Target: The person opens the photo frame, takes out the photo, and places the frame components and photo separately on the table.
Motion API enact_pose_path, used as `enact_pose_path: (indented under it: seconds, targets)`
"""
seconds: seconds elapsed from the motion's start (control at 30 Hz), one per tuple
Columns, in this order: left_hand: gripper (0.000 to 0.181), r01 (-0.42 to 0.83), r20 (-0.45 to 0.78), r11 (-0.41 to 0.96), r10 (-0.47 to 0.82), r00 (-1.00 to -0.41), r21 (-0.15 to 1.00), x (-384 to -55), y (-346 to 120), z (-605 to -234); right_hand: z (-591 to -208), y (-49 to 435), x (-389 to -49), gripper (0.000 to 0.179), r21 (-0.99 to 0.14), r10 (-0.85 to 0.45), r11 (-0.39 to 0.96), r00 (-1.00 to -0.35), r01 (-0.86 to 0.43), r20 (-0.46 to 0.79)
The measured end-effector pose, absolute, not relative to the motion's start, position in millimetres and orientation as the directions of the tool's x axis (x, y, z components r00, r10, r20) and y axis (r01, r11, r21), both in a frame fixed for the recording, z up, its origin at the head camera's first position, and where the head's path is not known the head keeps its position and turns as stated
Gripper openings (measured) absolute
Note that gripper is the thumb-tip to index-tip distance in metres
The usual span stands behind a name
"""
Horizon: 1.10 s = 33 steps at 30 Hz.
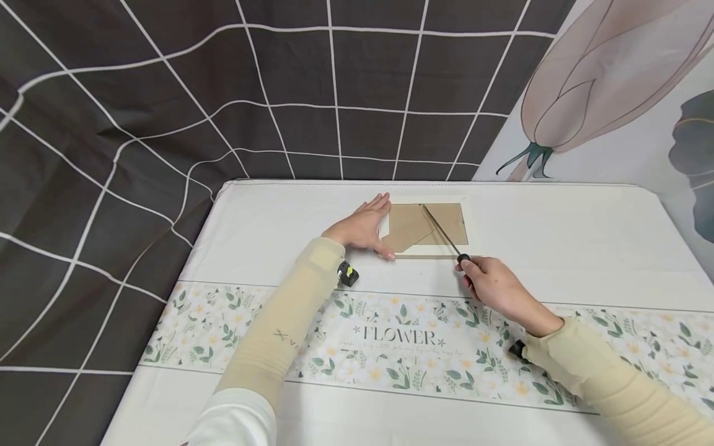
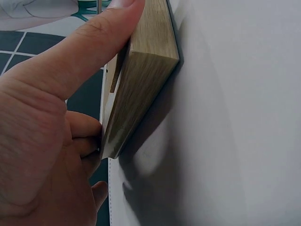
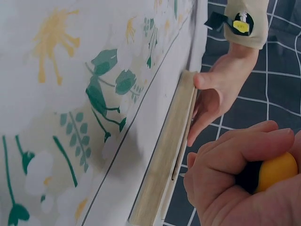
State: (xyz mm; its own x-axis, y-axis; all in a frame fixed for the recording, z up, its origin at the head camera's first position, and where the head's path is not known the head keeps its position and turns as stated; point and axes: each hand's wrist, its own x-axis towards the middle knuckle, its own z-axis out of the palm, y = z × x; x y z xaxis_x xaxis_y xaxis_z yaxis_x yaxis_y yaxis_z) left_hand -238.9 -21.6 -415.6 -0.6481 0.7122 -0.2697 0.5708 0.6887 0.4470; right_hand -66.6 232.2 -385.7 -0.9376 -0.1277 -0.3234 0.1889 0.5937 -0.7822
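Observation:
A picture frame (image 1: 470, 226) lies face down on the white cloth, its brown backing board (image 1: 407, 217) showing. At its left end rests my left hand (image 1: 362, 226), fingers extended to the far corner and thumb on the near one. In the left wrist view, the thumb lies over the wooden edge (image 2: 141, 89). My right hand (image 1: 496, 285) grips a screwdriver (image 1: 443, 234) from the near right side. Its long shaft slants across the backing, with the tip by the board's far edge. A yellow and black handle (image 3: 277, 172) shows within the curled fingers in the right wrist view.
White cloth (image 1: 279, 229) covers the table, with a printed floral band (image 1: 401, 347) across the near part. Behind the table hangs a dark curtain with white grid lines (image 1: 290, 74); a flower-patterned cloth (image 1: 602, 93) hangs at right. Wrist cameras (image 1: 348, 274) sit on both sleeved arms.

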Motion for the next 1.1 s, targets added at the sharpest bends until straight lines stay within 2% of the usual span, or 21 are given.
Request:
enact_pose_path:
  seconds: [0.27,1.1]
  targets:
    - [0.134,0.568,-0.273,0.686,0.714,-0.644,0.455,-239.5,-21.8,-416.8,-390.0,227.9,-70.0,0.04,-0.817,-0.136,0.523,-0.922,0.243,-0.362]
    - [0.135,0.566,-0.273,0.681,0.718,-0.64,0.464,-240.6,-22.8,-416.7,-393.5,223.5,-71.3,0.039,-0.832,-0.15,0.507,-0.927,0.227,-0.344]
